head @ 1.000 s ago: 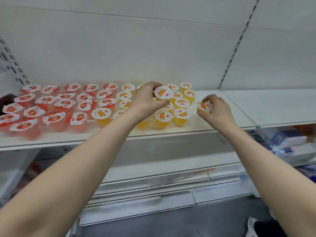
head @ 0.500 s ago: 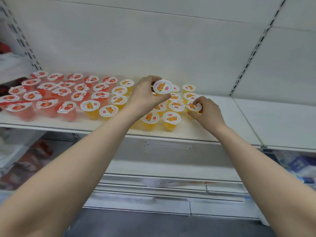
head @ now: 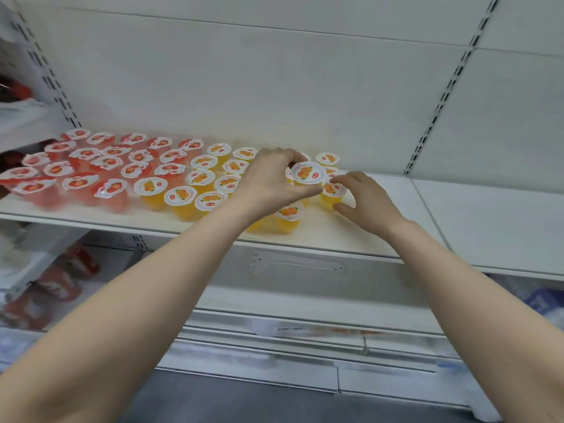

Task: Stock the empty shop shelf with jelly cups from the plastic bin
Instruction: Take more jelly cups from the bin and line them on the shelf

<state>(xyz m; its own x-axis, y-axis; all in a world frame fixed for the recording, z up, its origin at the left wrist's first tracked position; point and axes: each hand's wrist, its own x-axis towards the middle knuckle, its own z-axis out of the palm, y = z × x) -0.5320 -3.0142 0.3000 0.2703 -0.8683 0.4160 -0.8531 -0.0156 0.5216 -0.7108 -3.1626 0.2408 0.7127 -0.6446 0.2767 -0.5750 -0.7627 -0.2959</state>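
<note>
The left hand (head: pixel 271 181) is seen curled round an orange jelly cup (head: pixel 306 173), which is gripped by its rim and raised just above the cups beneath it; its round white foil lid, printed with orange fruit, is turned to the camera. The right hand (head: pixel 366 203) is set narrowly about a second orange jelly cup (head: pixel 332 193), pinched between a fingertip at the far edge of the lid and the thumb low on the clear plastic wall, with the cup standing on the shelf (head: pixel 360 239) just to the right of the raised one. Both cups are held at the right end of a block of yellow-orange jelly cups (head: pixel 201 178), small translucent tubs packed upright in rough rows. To the left of these, a like block of red jelly cups (head: pixel 81 181) is ranged, lid edges nearly touching. The shelf is a flat, smooth white board, and its right part is bare. Behind it a plain white back panel (head: pixel 274 87) is crossed by a slotted upright (head: pixel 439 111). A clear price-strip holder (head: pixel 299 265) is fixed to the front face below, and blurred red packets (head: pixel 61 279) are glimpsed lower left.
</note>
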